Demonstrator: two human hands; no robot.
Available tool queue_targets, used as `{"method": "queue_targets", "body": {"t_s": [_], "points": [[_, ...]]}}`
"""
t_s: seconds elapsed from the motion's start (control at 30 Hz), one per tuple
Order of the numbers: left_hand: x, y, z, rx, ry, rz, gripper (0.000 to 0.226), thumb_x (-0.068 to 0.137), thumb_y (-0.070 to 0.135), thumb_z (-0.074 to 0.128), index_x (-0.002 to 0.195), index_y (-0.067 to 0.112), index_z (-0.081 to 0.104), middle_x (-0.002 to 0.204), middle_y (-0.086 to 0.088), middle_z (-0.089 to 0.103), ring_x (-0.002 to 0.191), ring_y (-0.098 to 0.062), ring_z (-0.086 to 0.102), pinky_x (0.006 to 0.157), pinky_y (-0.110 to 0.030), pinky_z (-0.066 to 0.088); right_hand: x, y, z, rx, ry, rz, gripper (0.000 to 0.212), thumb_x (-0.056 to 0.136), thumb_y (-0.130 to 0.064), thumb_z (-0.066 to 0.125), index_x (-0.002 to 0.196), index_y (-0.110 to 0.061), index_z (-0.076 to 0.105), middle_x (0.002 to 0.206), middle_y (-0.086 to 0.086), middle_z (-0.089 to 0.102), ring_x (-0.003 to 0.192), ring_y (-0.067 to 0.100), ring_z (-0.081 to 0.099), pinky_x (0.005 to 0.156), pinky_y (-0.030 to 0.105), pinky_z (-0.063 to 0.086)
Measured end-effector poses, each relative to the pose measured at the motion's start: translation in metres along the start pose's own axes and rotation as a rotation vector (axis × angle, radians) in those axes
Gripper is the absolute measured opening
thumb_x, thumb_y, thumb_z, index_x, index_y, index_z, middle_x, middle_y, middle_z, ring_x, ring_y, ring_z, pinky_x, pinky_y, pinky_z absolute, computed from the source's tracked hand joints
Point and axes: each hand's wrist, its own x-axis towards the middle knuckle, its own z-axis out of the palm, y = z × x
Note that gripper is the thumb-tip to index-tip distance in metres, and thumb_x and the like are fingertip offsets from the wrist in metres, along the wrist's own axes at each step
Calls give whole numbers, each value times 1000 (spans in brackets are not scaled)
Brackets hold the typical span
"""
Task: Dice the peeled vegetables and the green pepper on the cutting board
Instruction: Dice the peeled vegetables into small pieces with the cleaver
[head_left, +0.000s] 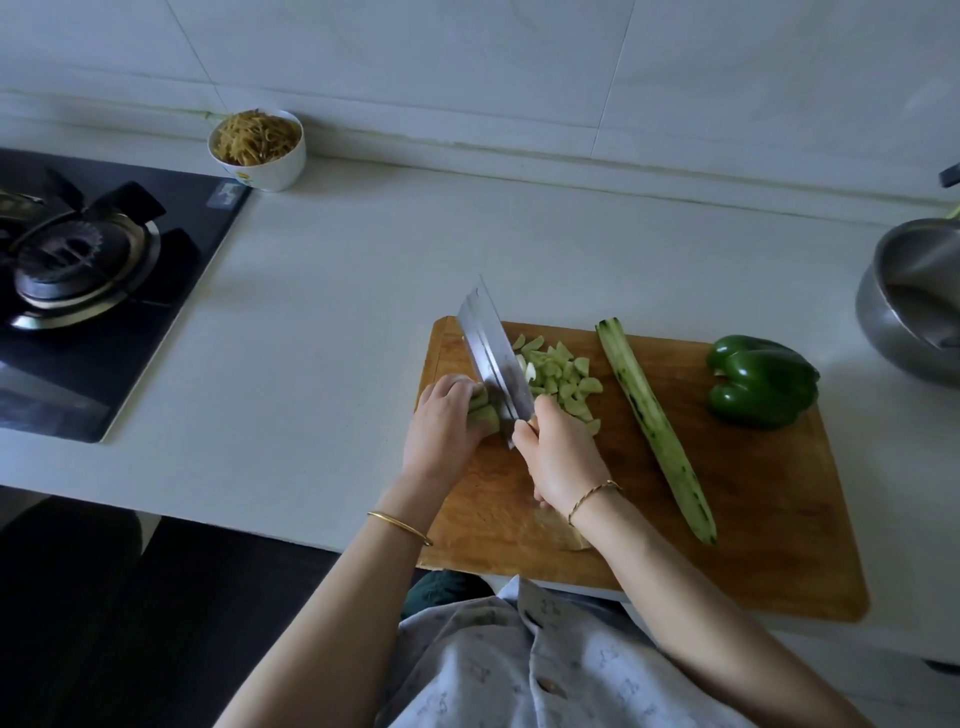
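A wooden cutting board (769, 519) lies on the white counter. My right hand (561, 457) grips the handle of a cleaver (493, 353), whose blade stands on the board. Left of the blade, my left hand (441, 421) holds down short pale green vegetable strips (484, 410) with curled fingers. A pile of cut pale green pieces (561, 376) lies right of the blade. A long peeled vegetable half (654, 426) lies diagonally across the board's middle. A whole green pepper (761, 382) sits at the board's far right corner.
A gas stove (83, 291) takes up the counter's left end. A white bowl of shredded food (258, 148) stands by the tiled wall. A steel bowl (914, 296) sits at the right edge. The counter's front edge runs just below the board.
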Motion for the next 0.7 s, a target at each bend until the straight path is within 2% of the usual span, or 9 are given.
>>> {"method": "queue_targets", "body": {"t_s": [0.1, 0.37, 0.5, 0.63, 0.7], "points": [[-1, -2, -3, -5, -7, -26, 38, 85, 24, 67, 121, 15, 61, 128, -1, 50, 121, -20, 41, 96, -26, 35, 0, 8, -1, 129, 17, 23, 20, 101, -24, 41, 90, -7, 42, 70, 10, 53, 43, 19, 49, 39, 28, 47], [-1, 0, -4, 9, -23, -54, 44, 83, 21, 69, 124, 12, 56, 131, -3, 48, 123, -20, 40, 97, -25, 34, -6, 7, -7, 184, 29, -30, 29, 100, -22, 42, 74, -17, 32, 65, 7, 49, 35, 17, 45, 36, 23, 41], [-2, -1, -5, 16, -15, -41, 43, 84, 18, 68, 125, 11, 55, 132, -3, 47, 124, -21, 40, 99, -26, 34, -7, 5, -5, 165, 12, -30, 23, 101, -22, 42, 80, -13, 37, 67, 7, 50, 35, 17, 46, 34, 23, 40], [-3, -1, -4, 26, -11, -32, 43, 83, 18, 69, 124, 10, 56, 131, -3, 49, 123, -21, 41, 99, -26, 34, -4, -1, -9, 113, -29, -15, 16, 101, -24, 40, 97, -10, 44, 71, 6, 53, 40, 18, 50, 37, 26, 46], [-2, -1, -3, 22, -2, -34, 41, 83, 18, 69, 121, 9, 57, 130, -4, 50, 123, -22, 42, 98, -25, 34, -2, -4, -8, 86, -51, 6, 16, 101, -25, 39, 99, -10, 45, 74, 8, 55, 42, 19, 53, 39, 29, 50]]}}
